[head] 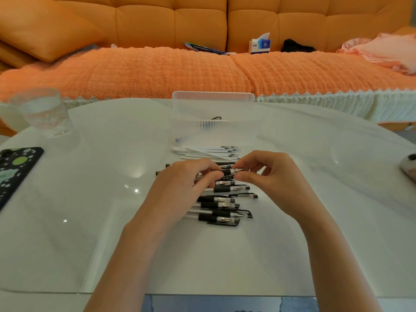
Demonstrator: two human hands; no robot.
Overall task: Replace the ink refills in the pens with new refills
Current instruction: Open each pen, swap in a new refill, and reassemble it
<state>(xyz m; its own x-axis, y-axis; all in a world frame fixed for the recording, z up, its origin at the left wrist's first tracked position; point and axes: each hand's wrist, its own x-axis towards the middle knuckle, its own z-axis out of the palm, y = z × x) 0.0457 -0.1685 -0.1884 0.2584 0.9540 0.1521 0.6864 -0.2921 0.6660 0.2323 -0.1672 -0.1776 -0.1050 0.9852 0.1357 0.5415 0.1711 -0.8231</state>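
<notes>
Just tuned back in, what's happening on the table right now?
A person holds one clear plastic pen with a black grip over the white table. The left hand grips its barrel and the right hand pinches the metal tip end. More such pens lie piled underneath, with thin white refills beyond, before a clear ribbed plastic box.

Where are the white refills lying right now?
In the head view, the white refills lie at the centre of the table, on the near side of the clear box, just beyond the left hand and right hand holding a pen.
</notes>
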